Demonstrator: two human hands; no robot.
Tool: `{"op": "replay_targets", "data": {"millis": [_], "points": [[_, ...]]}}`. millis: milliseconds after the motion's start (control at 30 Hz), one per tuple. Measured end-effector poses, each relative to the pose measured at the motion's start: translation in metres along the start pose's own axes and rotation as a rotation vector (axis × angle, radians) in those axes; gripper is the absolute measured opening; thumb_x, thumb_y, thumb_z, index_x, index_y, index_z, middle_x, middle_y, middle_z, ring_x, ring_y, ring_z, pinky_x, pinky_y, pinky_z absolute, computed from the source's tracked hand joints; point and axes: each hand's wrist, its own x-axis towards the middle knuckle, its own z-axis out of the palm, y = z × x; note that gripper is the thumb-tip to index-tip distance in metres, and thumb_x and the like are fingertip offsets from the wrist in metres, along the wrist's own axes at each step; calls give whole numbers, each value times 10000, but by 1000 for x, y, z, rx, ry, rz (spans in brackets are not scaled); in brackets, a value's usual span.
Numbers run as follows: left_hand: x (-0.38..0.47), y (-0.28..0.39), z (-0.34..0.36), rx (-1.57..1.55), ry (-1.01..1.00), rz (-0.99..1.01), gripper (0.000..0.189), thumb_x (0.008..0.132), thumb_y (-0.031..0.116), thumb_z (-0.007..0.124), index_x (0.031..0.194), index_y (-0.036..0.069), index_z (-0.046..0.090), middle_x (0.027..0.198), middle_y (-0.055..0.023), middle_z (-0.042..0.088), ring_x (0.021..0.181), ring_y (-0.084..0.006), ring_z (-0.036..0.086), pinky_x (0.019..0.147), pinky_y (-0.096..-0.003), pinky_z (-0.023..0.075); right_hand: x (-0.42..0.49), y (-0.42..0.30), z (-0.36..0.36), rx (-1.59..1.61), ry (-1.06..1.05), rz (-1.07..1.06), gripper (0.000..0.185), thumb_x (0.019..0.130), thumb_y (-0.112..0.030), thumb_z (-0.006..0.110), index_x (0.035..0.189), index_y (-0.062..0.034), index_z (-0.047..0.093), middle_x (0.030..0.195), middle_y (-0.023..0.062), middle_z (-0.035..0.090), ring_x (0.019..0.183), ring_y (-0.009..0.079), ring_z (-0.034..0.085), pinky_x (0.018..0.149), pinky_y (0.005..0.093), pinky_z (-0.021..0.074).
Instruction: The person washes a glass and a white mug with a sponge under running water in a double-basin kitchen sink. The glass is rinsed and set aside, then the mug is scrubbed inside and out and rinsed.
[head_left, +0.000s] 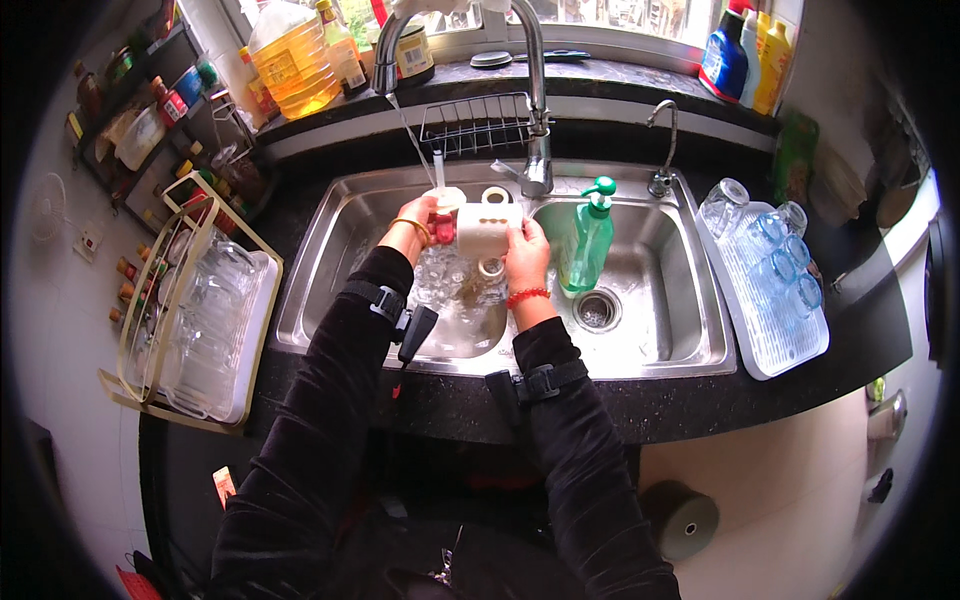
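Over the left basin of the steel double sink (712, 367), my right hand (527, 251) grips the side of a white cylindrical container (480, 232). It lies on its side, with a row of small tan marks near its upper edge. My left hand (411, 223) is at its other end, with its fingers around a small red item (442, 229) whose kind I cannot make out. Just above the left fingers, a stream of water from the faucet spout (384, 75) reaches a pale round piece with a stem (448, 198). A small ring-shaped piece (491, 268) shows below the container.
A green pump bottle (587, 244) stands in the right basin near the drain (598, 309). A white tray (780, 352) with upturned glasses stands at right. A dish rack (251, 300) of glassware stands at left. Behind the sink are a wire basket (480, 124) and a small tap (662, 161).
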Motion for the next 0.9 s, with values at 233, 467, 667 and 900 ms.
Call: {"op": "replay_targets", "data": {"millis": [233,467,667,900], "points": [[-25,-7,-1,1197,474,567,236,718,81,535,935,121,621,855,-113,635,886,-270,593,825,-437,433,-6,-8,-11,309,26,330,236,868,-203,453,1064,-91,523,915,45,561,697,149,531,462,213,420],[-84,3,-17,1609,493,1527,229,730,100,574,931,192,633,891,22,629,1076,-215,492,982,-534,249,4,8,-18,769,-297,661,299,899,-237,327,1036,-58,524,1005,80,591,828,202,569,623,319,508],[-83,-18,-41,851,622,1235,203,734,118,570,924,162,625,889,-38,623,931,-237,563,854,-434,415,-3,-3,-15,781,-420,418,313,903,-279,363,1072,-67,518,998,57,576,806,167,548,590,267,462],[-69,-47,-68,-646,142,251,322,886,292,441,1064,43,541,876,-106,600,805,-257,605,747,-477,475,-23,-23,-1,120,-334,25,261,878,-230,534,1102,-95,542,942,-20,581,771,70,530,591,204,446]]}}
